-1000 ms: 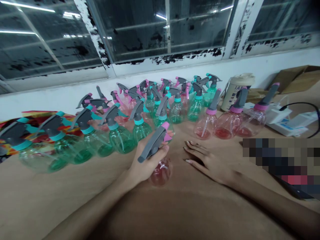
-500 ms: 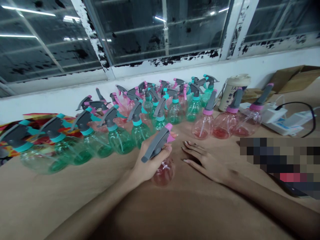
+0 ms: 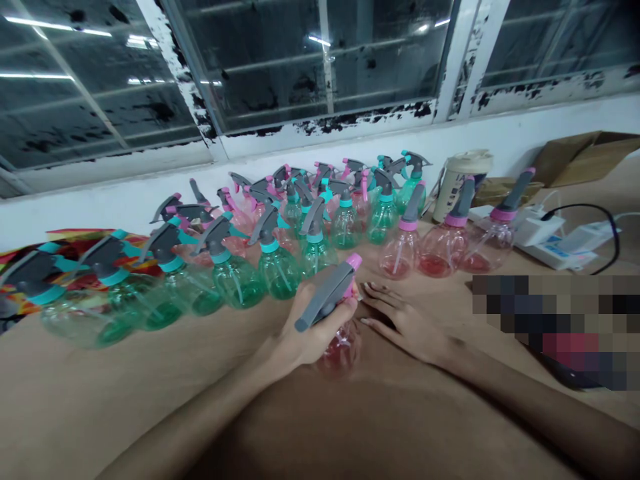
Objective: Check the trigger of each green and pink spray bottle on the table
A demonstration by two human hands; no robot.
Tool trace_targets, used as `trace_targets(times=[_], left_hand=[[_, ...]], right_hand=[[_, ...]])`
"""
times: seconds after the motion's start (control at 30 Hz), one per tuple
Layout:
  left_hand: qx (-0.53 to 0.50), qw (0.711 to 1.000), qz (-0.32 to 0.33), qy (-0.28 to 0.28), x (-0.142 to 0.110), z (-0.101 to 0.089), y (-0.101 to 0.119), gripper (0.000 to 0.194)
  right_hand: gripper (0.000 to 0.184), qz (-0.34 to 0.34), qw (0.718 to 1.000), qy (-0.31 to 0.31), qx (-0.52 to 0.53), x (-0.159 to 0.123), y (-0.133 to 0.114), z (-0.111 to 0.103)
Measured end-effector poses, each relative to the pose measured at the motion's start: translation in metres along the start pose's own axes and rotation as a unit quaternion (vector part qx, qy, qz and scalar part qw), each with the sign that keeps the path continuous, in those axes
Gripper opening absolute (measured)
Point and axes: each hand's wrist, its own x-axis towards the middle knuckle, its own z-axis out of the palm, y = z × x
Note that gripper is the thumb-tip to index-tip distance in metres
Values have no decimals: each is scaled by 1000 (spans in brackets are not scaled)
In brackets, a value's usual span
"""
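Observation:
My left hand (image 3: 320, 317) is wrapped round the neck of a pink spray bottle (image 3: 339, 350) with a grey and pink trigger head. The bottle stands nearly upright in front of me, its nozzle pointing away to the right. Close beside it, my right hand (image 3: 400, 317) lies palm down on the table with its fingers stretched out, holding nothing. Beyond my left hand runs a slanting row of green spray bottles (image 3: 240, 283) with turquoise collars. Past my right hand stand 3 pink spray bottles (image 3: 443, 250) with grey heads.
More pink and green spray bottles crowd behind, near the wall. At right are a pale printed bucket (image 3: 457, 187), a cardboard box (image 3: 587, 157) and a white power strip (image 3: 555, 250) with a black cable (image 3: 617, 233). A blurred-out patch covers something dark on the table's right.
My left hand has moved a little to the right with the pink spray bottle, closer to my right hand. The right hand stays flat on the table. The view has shifted slightly.

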Motion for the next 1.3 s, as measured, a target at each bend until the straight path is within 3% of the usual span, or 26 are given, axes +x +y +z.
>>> trace_targets(times=[0.3,0.5,0.8,1.0,1.17,1.3], left_hand=[[37,999,-8,34,-1,7,-6,8],[63,998,-11,23,-1,6,3,29],[55,998,-12,-28,-5,3,8,45],[22,1000,4,-22,-9,1,4,64],[39,998,14,-38,-22,-7,-1,65],[59,997,-34,-43,-44,-21,-9,72]], right_hand=[[51,-7,999,-6,32,2,0,-4],[50,4,997,-31,64,2,-9,-18],[68,75,987,-88,108,-12,-54,-55],[88,92,983,29,156,-2,-88,-44],[70,81,977,95,172,8,-102,-33],[56,94,976,107,162,8,-94,-32]])
